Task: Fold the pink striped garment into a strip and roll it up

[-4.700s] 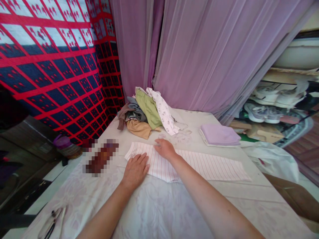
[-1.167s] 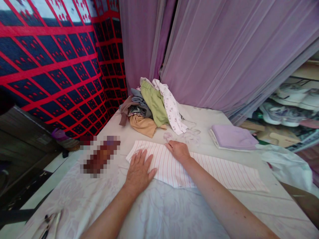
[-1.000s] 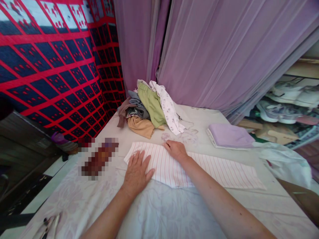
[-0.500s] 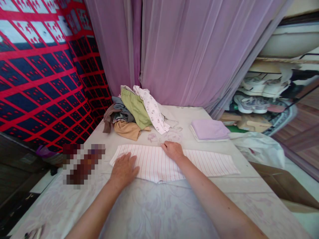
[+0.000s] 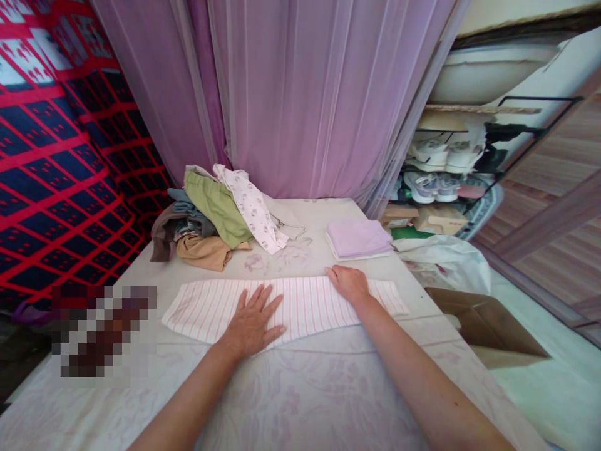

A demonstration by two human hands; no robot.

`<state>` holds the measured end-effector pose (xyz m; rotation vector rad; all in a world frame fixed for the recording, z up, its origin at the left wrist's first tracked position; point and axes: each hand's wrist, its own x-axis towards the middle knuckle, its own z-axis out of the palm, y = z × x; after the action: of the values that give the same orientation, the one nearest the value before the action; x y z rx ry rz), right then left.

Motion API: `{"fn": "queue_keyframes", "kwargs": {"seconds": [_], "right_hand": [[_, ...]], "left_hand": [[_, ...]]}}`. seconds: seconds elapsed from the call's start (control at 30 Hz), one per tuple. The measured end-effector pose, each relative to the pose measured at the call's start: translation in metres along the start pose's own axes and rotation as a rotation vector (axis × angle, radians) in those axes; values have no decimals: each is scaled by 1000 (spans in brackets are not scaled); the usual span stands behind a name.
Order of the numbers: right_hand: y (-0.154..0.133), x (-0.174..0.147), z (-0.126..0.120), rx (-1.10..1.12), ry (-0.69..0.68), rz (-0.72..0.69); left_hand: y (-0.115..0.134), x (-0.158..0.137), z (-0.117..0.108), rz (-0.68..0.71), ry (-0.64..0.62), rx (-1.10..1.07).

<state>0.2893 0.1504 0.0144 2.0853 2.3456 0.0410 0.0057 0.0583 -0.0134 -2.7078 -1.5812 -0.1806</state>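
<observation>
A pair of white trousers with pink stripes (image 5: 201, 307) lies folded lengthwise in a long flat strip across the bed. My left hand (image 5: 253, 322) rests palm down left of its middle, fingers spread. Toward the right end, my right hand (image 5: 348, 285) is closed with bent fingers at the far edge of the cloth; its fingertips are partly hidden. Beyond the right hand sits a neatly folded lilac cloth (image 5: 359, 238) on top of a white one.
A loose clothes pile at the back left holds green shorts (image 5: 213, 207), a white printed garment (image 5: 251, 207) and a tan piece (image 5: 201, 250). Purple curtains (image 5: 300, 100) hang behind the bed (image 5: 300, 401). At right stand a shoe rack (image 5: 479, 109) and a cardboard box (image 5: 488, 322).
My view has turned right. The left hand has slid rightward from the trousers' left end and spread its fingers. My right hand has moved along the far edge toward the right end.
</observation>
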Motion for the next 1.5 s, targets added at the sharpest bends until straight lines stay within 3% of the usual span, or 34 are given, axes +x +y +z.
{"fn": "queue_keyframes", "kwargs": {"seconds": [0.1, 0.23, 0.43, 0.67, 0.87, 0.97, 1.13, 1.27, 1.5], "right_hand": [[1, -1, 1, 23, -2, 39], [14, -3, -4, 52, -10, -16], [58, -13, -3, 16, -13, 67], [77, -17, -4, 106, 12, 59], [116, -23, -14, 277, -103, 32], [124, -25, -19, 343, -148, 11], [124, -29, -29, 443, -261, 16], [123, -31, -33, 400, -326, 34], [122, -29, -28, 310, -355, 46]], "left_hand": [[1, 0, -7, -18, -52, 0], [7, 11, -18, -57, -109, -6], [12, 60, -23, -78, -69, -67], [10, 98, -21, -124, 15, -142], [6, 123, -37, -206, -247, -177], [4, 133, -41, -153, -340, -186], [4, 130, -42, -98, -325, -203], [1, 118, -39, -164, -310, -319], [-5, 104, -29, -102, -179, -448]]}}
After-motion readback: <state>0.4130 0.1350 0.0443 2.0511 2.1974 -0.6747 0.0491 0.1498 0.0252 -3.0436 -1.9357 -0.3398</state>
